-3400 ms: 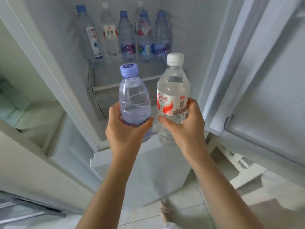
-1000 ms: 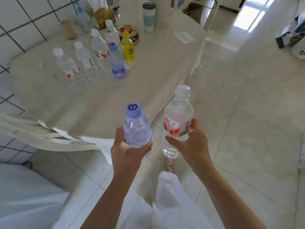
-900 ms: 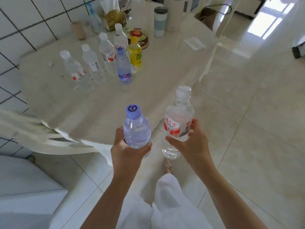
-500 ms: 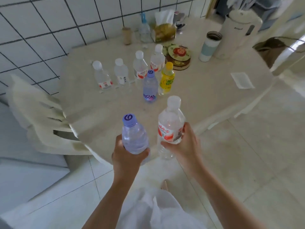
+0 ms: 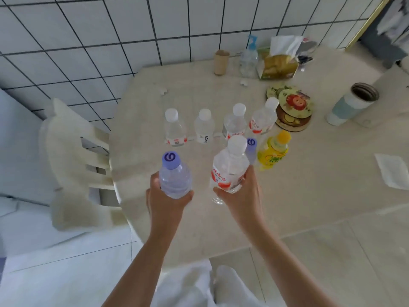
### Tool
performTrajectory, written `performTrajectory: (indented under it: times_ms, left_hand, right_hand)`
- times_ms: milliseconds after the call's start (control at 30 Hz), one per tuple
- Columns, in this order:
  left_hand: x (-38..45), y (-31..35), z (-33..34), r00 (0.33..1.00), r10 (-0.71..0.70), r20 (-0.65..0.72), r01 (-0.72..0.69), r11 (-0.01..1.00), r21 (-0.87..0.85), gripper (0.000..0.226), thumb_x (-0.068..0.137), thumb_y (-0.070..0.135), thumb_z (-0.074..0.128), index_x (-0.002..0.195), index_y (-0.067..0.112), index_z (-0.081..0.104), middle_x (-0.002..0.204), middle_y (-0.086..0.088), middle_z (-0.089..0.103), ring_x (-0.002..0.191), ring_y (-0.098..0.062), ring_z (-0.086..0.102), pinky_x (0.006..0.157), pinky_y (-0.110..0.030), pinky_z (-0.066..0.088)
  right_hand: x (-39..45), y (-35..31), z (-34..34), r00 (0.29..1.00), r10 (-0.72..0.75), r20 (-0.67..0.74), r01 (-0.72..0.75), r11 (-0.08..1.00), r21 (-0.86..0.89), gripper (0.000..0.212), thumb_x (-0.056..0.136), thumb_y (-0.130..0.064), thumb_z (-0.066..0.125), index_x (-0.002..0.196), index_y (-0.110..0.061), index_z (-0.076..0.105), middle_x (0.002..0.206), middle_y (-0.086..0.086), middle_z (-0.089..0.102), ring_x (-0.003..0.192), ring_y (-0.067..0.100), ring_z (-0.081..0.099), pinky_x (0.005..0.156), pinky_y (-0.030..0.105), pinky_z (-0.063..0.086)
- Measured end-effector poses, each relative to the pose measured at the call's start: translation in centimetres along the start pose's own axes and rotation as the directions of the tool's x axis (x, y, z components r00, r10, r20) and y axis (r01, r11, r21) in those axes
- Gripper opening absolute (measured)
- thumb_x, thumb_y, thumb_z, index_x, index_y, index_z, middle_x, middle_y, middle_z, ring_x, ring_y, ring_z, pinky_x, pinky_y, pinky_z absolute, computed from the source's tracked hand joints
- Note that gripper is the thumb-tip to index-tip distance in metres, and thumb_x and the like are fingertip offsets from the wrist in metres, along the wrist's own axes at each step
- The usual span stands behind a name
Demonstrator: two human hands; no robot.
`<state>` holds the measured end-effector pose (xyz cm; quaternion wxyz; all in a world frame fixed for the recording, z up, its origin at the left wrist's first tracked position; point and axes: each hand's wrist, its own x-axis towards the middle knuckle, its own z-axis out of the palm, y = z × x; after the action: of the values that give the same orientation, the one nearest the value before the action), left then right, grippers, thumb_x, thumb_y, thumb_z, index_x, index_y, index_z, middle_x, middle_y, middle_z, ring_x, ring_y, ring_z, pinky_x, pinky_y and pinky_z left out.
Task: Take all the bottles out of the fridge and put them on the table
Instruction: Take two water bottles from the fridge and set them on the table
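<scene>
Over table by tiled wall — carrying two bottles upright for setting down: left hand clamping purple-cap bottle, right hand clamping white-cap bottle, probably joining six standing bottles.

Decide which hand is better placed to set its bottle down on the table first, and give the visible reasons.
Probably the left hand: its purple-capped bottle hangs over bare table. The right hand holds its white-capped bottle close before the standing bottles.

White tiled wall, cream chair, pale floor.
</scene>
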<state>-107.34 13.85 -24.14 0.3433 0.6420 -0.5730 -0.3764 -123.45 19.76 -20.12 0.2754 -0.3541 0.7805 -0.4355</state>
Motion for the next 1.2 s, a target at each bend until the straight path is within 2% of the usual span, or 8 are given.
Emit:
performTrajectory:
  times_ms: [67, 200, 400, 600, 767, 933, 1067, 1200]
  left_hand:
    - [2.1, -0.2, 0.8, 0.999, -0.001, -0.036, 0.002, 1.0, 0.02, 0.065, 0.051, 0.024, 0.09, 0.102, 0.014, 0.051, 0.081, 0.008, 0.06, 0.079, -0.024, 0.061, 0.068, -0.03, 0.047]
    - [4.8, -0.4, 2.7, 0.997, 0.016, -0.074, -0.012, 0.999, 0.053, 0.075, 0.053, 0.022, 0.092, 0.114, 0.018, 0.05, 0.095, 0.004, 0.063, 0.087, -0.023, 0.061, 0.081, -0.035, 0.05]
    - [7.6, -1.8, 5.1, 0.995, -0.041, -0.086, 0.047, 0.997, 0.068, 0.073, 0.056, 0.025, 0.091, 0.116, 0.023, 0.049, 0.101, 0.002, 0.067, 0.091, -0.023, 0.063, 0.083, -0.04, 0.052]
    - [8.6, -2.7, 6.8, 0.992, -0.077, -0.097, 0.083, 0.994, 0.065, 0.069, 0.056, 0.026, 0.09, 0.113, 0.025, 0.05, 0.101, 0.006, 0.065, 0.092, -0.021, 0.062, 0.079, -0.034, 0.051]
    - [8.4, -2.7, 7.4, 0.997, -0.026, -0.071, 0.034, 0.994, 0.103, 0.058, 0.061, 0.024, 0.089, 0.1, 0.036, 0.048, 0.09, 0.02, 0.058, 0.084, -0.011, 0.059, 0.072, -0.014, 0.042]
    - [8.4, -3.3, 7.5, 1.0, 0.014, -0.015, -0.012, 0.993, 0.116, 0.045, 0.068, 0.034, 0.083, 0.1, 0.033, 0.053, 0.09, 0.013, 0.063, 0.082, -0.009, 0.061, 0.074, -0.027, 0.054]
    - [8.4, -3.3, 7.4, 0.999, 0.041, -0.01, -0.039, 0.99, 0.132, 0.053, 0.067, 0.032, 0.085, 0.102, 0.041, 0.047, 0.091, 0.02, 0.058, 0.084, -0.003, 0.059, 0.076, -0.014, 0.048]
    - [8.4, -3.6, 7.2, 0.999, 0.025, 0.046, -0.03, 0.992, 0.123, 0.046, 0.071, 0.043, 0.076, 0.108, 0.03, 0.053, 0.097, 0.014, 0.062, 0.087, -0.006, 0.06, 0.079, -0.014, 0.05]
  right_hand:
    - [2.0, 0.0, 1.9, 1.0, -0.002, -0.008, 0.003, 0.999, 0.038, 0.067, 0.058, -0.011, 0.085, 0.11, -0.027, 0.045, 0.093, -0.018, 0.056, 0.091, 0.015, 0.059, 0.075, 0.024, 0.048]
    - [4.8, 0.3, 4.6, 0.999, -0.01, -0.03, 0.012, 0.998, 0.064, 0.065, 0.061, -0.01, 0.085, 0.105, -0.028, 0.04, 0.092, -0.019, 0.052, 0.086, 0.012, 0.055, 0.066, 0.006, 0.041]
    - [8.0, 1.8, 7.9, 0.999, 0.009, -0.039, -0.008, 0.999, 0.038, 0.067, 0.065, -0.01, 0.084, 0.118, -0.012, 0.044, 0.102, -0.006, 0.052, 0.09, 0.013, 0.05, 0.067, -0.002, 0.033]
    - [9.8, 3.7, 9.1, 0.999, 0.03, -0.036, -0.029, 0.999, 0.037, 0.067, 0.064, -0.009, 0.085, 0.119, -0.009, 0.046, 0.103, -0.003, 0.053, 0.093, 0.014, 0.052, 0.074, 0.009, 0.033]
    - [10.1, 4.1, 9.5, 0.999, 0.019, -0.035, -0.017, 0.998, 0.056, 0.069, 0.064, -0.016, 0.086, 0.12, -0.009, 0.046, 0.107, -0.003, 0.054, 0.095, 0.009, 0.05, 0.078, -0.001, 0.033]
    - [9.8, 4.6, 9.6, 1.0, 0.025, 0.007, -0.025, 0.997, 0.067, 0.07, 0.064, -0.019, 0.086, 0.121, -0.016, 0.046, 0.109, -0.004, 0.056, 0.098, 0.012, 0.053, 0.079, 0.001, 0.035]
    - [9.8, 4.3, 9.4, 1.0, 0.008, 0.011, -0.009, 0.996, 0.093, 0.071, 0.064, -0.017, 0.087, 0.117, -0.028, 0.04, 0.105, -0.015, 0.052, 0.096, 0.003, 0.05, 0.079, -0.002, 0.034]
    - [9.6, 4.6, 9.3, 0.999, 0.011, 0.053, -0.015, 0.996, 0.085, 0.071, 0.066, -0.021, 0.087, 0.122, -0.021, 0.042, 0.112, -0.005, 0.054, 0.103, 0.009, 0.052, 0.082, 0.0, 0.035]
